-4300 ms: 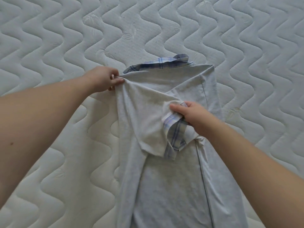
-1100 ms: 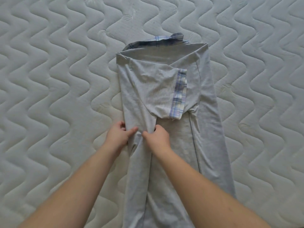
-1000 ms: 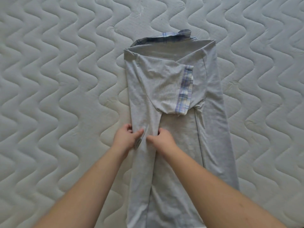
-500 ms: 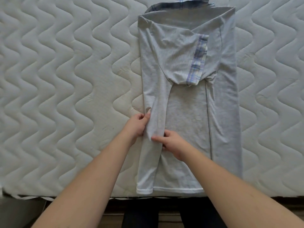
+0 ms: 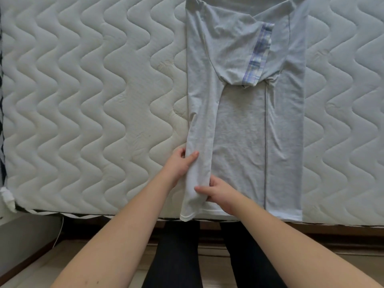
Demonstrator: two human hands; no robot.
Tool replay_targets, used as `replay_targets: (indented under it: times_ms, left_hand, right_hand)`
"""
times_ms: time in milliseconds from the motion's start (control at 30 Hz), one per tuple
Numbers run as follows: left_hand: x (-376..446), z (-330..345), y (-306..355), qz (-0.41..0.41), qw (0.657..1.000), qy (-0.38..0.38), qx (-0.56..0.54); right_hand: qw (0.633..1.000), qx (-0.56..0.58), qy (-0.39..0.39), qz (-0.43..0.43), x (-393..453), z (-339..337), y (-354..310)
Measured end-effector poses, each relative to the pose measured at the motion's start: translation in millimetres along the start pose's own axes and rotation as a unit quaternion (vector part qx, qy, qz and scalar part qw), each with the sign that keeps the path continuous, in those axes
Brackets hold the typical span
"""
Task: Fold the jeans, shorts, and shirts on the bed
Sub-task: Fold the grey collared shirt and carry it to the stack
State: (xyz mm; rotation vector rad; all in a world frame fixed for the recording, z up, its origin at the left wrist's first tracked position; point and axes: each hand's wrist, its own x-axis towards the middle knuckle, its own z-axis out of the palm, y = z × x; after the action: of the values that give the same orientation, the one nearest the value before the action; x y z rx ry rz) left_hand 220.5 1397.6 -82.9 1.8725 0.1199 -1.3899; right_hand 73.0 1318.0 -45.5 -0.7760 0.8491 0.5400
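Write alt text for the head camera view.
Both hands, left hand and right hand, grip the folded-in left panel of a grey shirt near its hem, on a white quilted mattress. A plaid-trimmed sleeve lies folded across the chest.

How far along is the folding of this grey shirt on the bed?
Done: the grey shirt lies flat on the mattress, its plaid-trimmed sleeve turned in. In hand: left hand and right hand grip the folded-over left edge near the hem. Left: folding it lengthwise. No jeans or shorts visible.
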Motion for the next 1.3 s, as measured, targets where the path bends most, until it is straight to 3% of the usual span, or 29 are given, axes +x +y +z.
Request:
replay_targets:
  times_ms: [267, 400, 567, 733, 833, 900, 1100, 1300]
  left_hand:
    - [-44.5, 19.2, -54.8, -0.049, 0.998, -0.007, -0.039]
    - [-55.6, 28.8, -75.5, -0.057, 0.996, 0.033, -0.056]
    - [-71.1, 31.3, -92.0, -0.051, 0.997, 0.038, -0.047]
    - [-87.2, 32.1, -114.6, -0.054, 0.995, 0.058, 0.068]
    - [-91.0, 32.9, -120.4, -0.043, 0.993, 0.073, 0.082]
    - [-92.9, 33.2, -119.9, -0.038, 0.992, 0.072, 0.096]
    - [-99.1, 33.1, -125.2, -0.031, 0.982, 0.068, 0.175]
    - [-100.5, 35.8, -128.4, -0.055, 0.946, 0.101, 0.302]
  right_hand:
    - [0.996, -0.062, 0.056, -0.005, -26.8, -16.1, 20.1]
    - [0.993, -0.069, 0.096, -0.028, -27.4, -15.8, 32.1]
    - [0.966, -0.166, 0.195, -0.022, -26.0, -23.6, 42.6]
    - [0.943, -0.285, 0.171, 0.024, -24.1, -33.8, 67.2]
    - [0.902, -0.384, 0.192, 0.032, -21.4, -38.4, 78.7]
    - [0.898, -0.384, 0.209, 0.037, -22.5, -38.5, 83.8]
    - [0.935, -0.305, 0.177, 0.027, -31.2, -35.8, 92.3]
    - [0.912, -0.341, 0.209, 0.088, -34.7, -31.7, 102.4]
